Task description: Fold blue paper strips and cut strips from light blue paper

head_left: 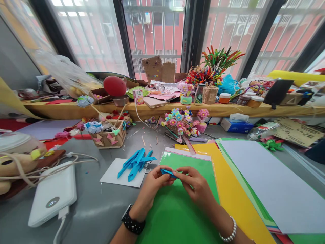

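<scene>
Both hands (175, 184) together, fingertips pinched.

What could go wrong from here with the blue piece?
1. Both hands, left hand and right hand, pinch a small blue piece by the fingertips; it may slip or crease crooked.
2. The blue strips lie loose on a white sheet near the left hand; a nudge could scatter them.
3. The power bank cable trails by the left forearm and could snag.

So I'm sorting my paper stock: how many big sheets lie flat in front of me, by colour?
Green sheet: 1
Yellow sheet: 1
White sheet: 1
Total: 3 on top; edges of others underneath can't be counted. Both the left hand and the right hand pinch a blue folded paper.
</scene>
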`<state>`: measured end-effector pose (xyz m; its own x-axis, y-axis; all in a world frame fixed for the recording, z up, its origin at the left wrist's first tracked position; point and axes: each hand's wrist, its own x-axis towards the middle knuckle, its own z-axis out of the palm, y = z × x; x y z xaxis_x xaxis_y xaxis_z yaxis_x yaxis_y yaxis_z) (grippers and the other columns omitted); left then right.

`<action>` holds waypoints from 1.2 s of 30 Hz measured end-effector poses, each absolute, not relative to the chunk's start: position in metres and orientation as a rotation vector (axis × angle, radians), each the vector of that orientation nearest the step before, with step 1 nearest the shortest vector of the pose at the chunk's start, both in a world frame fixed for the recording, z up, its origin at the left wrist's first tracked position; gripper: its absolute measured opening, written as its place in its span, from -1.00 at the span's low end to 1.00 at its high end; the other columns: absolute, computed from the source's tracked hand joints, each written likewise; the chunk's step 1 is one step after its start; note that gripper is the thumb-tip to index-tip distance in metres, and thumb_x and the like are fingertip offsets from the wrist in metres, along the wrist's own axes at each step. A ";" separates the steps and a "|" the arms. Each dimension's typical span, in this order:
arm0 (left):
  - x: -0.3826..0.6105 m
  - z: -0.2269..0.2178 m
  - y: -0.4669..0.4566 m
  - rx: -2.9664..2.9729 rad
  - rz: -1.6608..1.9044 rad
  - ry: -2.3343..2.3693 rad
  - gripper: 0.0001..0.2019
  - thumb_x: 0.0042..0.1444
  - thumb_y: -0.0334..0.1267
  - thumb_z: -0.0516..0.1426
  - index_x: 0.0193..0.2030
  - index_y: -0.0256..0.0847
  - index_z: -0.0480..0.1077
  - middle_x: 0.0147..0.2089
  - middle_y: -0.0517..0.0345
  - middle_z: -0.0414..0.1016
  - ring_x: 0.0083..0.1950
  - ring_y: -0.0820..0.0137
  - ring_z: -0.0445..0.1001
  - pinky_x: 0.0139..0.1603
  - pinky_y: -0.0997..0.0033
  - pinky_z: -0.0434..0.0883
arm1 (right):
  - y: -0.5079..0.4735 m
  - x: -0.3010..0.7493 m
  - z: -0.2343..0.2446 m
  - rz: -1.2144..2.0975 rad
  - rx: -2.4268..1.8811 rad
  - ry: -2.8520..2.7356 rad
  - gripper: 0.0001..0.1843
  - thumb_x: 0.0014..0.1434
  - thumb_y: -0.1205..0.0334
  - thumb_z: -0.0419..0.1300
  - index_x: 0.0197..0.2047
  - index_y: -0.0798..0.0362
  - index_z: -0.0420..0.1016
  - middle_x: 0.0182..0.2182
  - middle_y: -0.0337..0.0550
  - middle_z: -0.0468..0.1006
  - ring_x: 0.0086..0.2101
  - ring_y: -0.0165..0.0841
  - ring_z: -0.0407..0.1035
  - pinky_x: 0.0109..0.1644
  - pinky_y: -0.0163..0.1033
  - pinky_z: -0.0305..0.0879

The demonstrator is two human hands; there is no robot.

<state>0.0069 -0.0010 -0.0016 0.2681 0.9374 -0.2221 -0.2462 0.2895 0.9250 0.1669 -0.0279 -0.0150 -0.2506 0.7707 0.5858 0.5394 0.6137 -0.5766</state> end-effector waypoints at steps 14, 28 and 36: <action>0.000 0.006 0.001 1.771 1.136 0.895 -0.79 -0.05 -0.31 0.16 -0.21 -0.18 0.39 -0.13 0.07 0.41 -0.09 0.32 0.38 -0.12 0.37 0.38 | -0.027 0.172 -0.008 0.277 -1.051 -1.901 -0.76 0.14 0.29 0.04 -0.11 0.06 0.40 -0.35 -0.08 0.50 -0.32 -0.31 0.38 -0.28 -0.22 0.35; -0.002 0.009 0.000 2.094 1.372 0.938 -0.90 -0.03 -0.32 0.16 -0.34 -0.18 0.47 -0.38 0.11 0.50 -0.29 0.37 0.45 -0.30 0.45 0.39 | -0.028 0.177 0.001 0.443 -1.037 -1.744 -0.90 0.08 0.33 0.10 -0.31 0.06 0.42 -0.38 -0.12 0.49 -0.35 -0.35 0.39 -0.33 -0.29 0.38; -0.001 0.004 0.001 1.995 1.366 0.931 -0.95 -0.06 -0.37 0.18 -0.43 -0.20 0.47 -0.41 0.13 0.50 -0.33 0.40 0.44 -0.33 0.50 0.39 | -0.027 0.176 0.004 0.454 -1.059 -1.703 -0.93 0.05 0.31 0.15 -0.42 0.07 0.45 -0.45 -0.12 0.50 -0.38 -0.35 0.40 -0.35 -0.29 0.37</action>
